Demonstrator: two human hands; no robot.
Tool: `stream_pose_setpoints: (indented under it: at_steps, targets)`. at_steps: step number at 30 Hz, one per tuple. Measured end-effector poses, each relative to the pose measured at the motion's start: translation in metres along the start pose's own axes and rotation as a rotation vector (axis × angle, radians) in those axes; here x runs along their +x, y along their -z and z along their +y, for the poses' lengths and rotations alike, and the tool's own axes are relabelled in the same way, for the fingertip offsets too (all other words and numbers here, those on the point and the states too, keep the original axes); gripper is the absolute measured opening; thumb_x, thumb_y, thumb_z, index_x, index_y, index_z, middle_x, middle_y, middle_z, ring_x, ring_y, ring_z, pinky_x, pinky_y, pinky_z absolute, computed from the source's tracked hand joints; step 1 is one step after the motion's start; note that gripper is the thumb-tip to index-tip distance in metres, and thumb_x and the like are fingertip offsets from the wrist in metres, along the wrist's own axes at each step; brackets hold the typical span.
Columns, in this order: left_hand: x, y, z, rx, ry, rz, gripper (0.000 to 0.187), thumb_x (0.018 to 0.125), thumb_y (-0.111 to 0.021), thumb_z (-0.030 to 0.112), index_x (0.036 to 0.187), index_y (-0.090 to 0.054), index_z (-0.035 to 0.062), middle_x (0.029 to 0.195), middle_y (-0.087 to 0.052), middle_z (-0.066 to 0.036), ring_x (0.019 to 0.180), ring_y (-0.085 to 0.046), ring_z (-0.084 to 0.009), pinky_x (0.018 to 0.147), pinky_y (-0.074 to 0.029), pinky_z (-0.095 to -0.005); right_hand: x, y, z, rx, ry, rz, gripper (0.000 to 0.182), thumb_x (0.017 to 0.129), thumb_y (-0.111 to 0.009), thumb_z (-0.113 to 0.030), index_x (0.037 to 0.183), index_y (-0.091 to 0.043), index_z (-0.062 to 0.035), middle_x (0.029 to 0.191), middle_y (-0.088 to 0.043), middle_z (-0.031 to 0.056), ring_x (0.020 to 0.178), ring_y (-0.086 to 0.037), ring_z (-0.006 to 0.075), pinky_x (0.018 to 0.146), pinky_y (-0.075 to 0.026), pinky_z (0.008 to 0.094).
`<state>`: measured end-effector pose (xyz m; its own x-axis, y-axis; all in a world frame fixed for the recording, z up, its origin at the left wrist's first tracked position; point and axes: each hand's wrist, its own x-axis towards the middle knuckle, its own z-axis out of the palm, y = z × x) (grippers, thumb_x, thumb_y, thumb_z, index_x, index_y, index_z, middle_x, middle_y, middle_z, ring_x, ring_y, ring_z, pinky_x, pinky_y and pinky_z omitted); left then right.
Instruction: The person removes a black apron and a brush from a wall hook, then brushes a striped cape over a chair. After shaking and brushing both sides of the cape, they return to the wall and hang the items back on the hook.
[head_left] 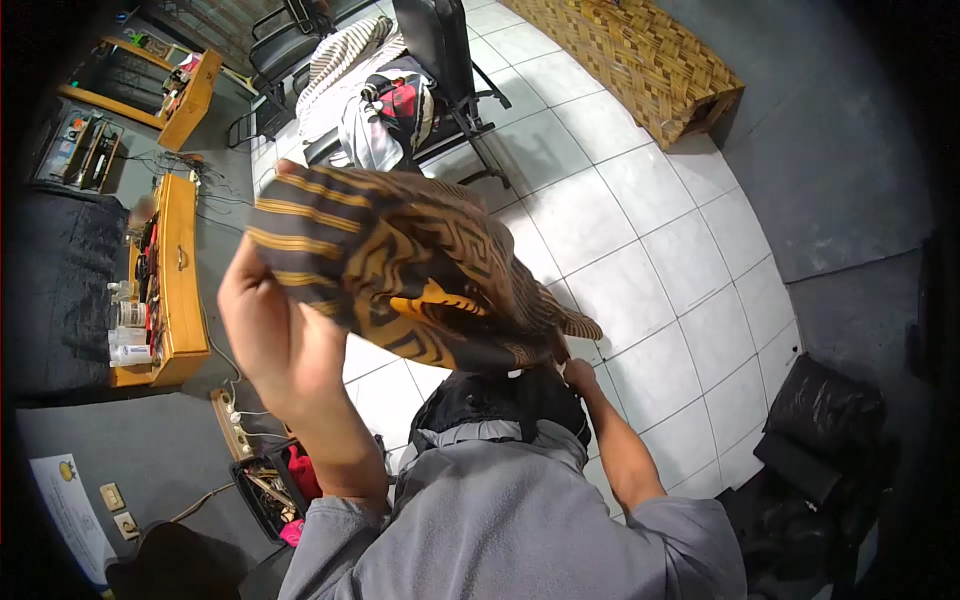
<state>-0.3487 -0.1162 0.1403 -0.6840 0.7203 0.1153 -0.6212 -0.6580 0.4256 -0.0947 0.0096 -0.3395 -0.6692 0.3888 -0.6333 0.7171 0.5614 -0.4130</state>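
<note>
One patterned cloth [400,270] is raised above the tiled floor [640,230]. Left hand [275,335] grip: closed on its left edge. Right hand [578,375] grip: closed on its lower right corner.

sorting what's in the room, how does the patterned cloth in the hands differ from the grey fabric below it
The patterned cloth is dark brown with orange stripes and a key-style motif; the grey fabric is plain. The patterned cloth is lifted in the air, gripped by the left hand and the right hand; the grey fabric lies low in the frame, touched by neither. The patterned cloth is bunched and folded; the grey fabric looks smoother. Both are soft textiles.
</note>
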Motion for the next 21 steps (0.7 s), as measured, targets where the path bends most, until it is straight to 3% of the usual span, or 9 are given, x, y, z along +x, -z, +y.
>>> stream_pose_setpoints:
  at_steps: [2, 4, 7, 8, 12, 14, 15, 19, 21]
  targets:
    - [0.000, 0.014, -0.006, 0.075, -0.044, 0.146, 0.036, 0.092, -0.029, 0.011, 0.120, -0.041, -0.0073, 0.116, -0.050, -0.017, 0.107, -0.051, -0.0274, 0.097, -0.038, -0.0421, 0.002, -0.001, 0.005, -0.100, 0.018, -0.020, 0.041, 0.079, -0.057, -0.034, 0.103, -0.052, -0.0013, 0.089, -0.060, 0.0195, 0.081, -0.061, 0.0329, 0.071, -0.048, 0.0418]
    - [0.001, 0.034, -0.023, -0.004, 0.050, 0.040, 0.035, 0.093, -0.031, 0.009, 0.121, -0.038, -0.0102, 0.121, -0.048, -0.019, 0.110, -0.049, -0.0262, 0.097, -0.039, -0.0403, -0.037, 0.065, -0.058, 0.768, -0.301, 0.195, 0.050, 0.078, -0.059, -0.043, 0.104, -0.054, -0.0009, 0.094, -0.061, 0.0215, 0.094, -0.059, 0.0317, 0.083, -0.045, 0.0374]
    - [0.001, 0.044, -0.045, -0.081, 0.213, 0.166, 0.034, 0.092, -0.033, 0.008, 0.121, -0.040, -0.0100, 0.119, -0.050, -0.017, 0.107, -0.052, -0.0238, 0.095, -0.041, -0.0355, -0.073, 0.123, -0.135, 1.161, 0.350, 0.456, 0.046, 0.076, -0.066, -0.032, 0.104, -0.052, 0.0024, 0.091, -0.060, 0.0200, 0.092, -0.059, 0.0278, 0.082, -0.044, 0.0344]
    - [0.004, 0.030, -0.056, 0.094, 0.210, 0.435, 0.033, 0.093, -0.037, 0.016, 0.118, -0.045, -0.0034, 0.105, -0.057, -0.011, 0.093, -0.059, -0.0178, 0.084, -0.048, -0.0300, -0.074, 0.133, -0.155, 1.377, 0.646, 0.539, 0.045, 0.075, -0.068, -0.025, 0.106, -0.051, 0.0028, 0.094, -0.059, 0.0195, 0.093, -0.058, 0.0266, 0.082, -0.044, 0.0338]
    - [0.015, 0.050, -0.066, 0.167, 0.281, 0.288, 0.028, 0.090, -0.035, 0.009, 0.114, -0.048, 0.0015, 0.095, -0.057, -0.008, 0.085, -0.060, -0.0165, 0.077, -0.051, -0.0303, -0.074, 0.153, -0.177, 0.961, 0.669, 0.537, 0.057, 0.072, -0.071, -0.017, 0.118, -0.042, 0.0026, 0.101, -0.056, 0.0186, 0.099, -0.055, 0.0241, 0.084, -0.043, 0.0324]
    - [0.021, 0.066, -0.077, 0.533, 0.172, 0.324, 0.031, 0.086, -0.029, 0.002, 0.111, -0.048, 0.0049, 0.091, -0.054, -0.006, 0.079, -0.059, -0.0152, 0.070, -0.053, -0.0307, -0.059, 0.141, -0.165, 0.715, 0.684, 0.377, 0.042, 0.073, -0.054, 0.001, 0.113, -0.039, 0.0007, 0.109, -0.049, 0.0120, 0.087, -0.055, 0.0193, 0.075, -0.046, 0.0299]
    - [0.019, 0.082, -0.082, 0.755, 0.139, 0.373, 0.030, 0.088, -0.030, 0.006, 0.111, -0.050, 0.0044, 0.097, -0.054, -0.007, 0.074, -0.059, -0.0136, 0.063, -0.053, -0.0250, -0.059, 0.141, -0.166, 0.711, 0.689, 0.376, 0.042, 0.073, -0.054, 0.001, 0.113, -0.039, 0.0007, 0.109, -0.049, 0.0120, 0.087, -0.055, 0.0193, 0.075, -0.046, 0.0299]
    - [-0.015, 0.148, -0.099, 0.996, 0.464, 0.312, 0.041, 0.091, -0.030, 0.034, 0.110, -0.053, 0.0064, 0.108, -0.054, -0.008, 0.093, -0.053, -0.0145, 0.077, -0.045, -0.0306, -0.096, 0.185, -0.196, 1.206, 0.448, 0.591, 0.020, 0.075, -0.048, 0.003, 0.092, -0.040, -0.0028, 0.071, -0.046, 0.0049, 0.042, -0.044, 0.0083, 0.040, -0.039, 0.0219]
    - [-0.029, 0.147, -0.117, 1.145, 0.464, 0.224, 0.044, 0.089, -0.045, 0.040, 0.110, -0.054, 0.0024, 0.099, -0.057, -0.008, 0.088, -0.050, -0.0116, 0.075, -0.043, -0.0275, -0.089, 0.185, -0.193, 0.961, 0.457, 0.689, 0.017, 0.077, -0.052, -0.001, 0.092, -0.043, -0.0019, 0.074, -0.049, 0.0057, 0.052, -0.050, 0.0097, 0.047, -0.043, 0.0225]
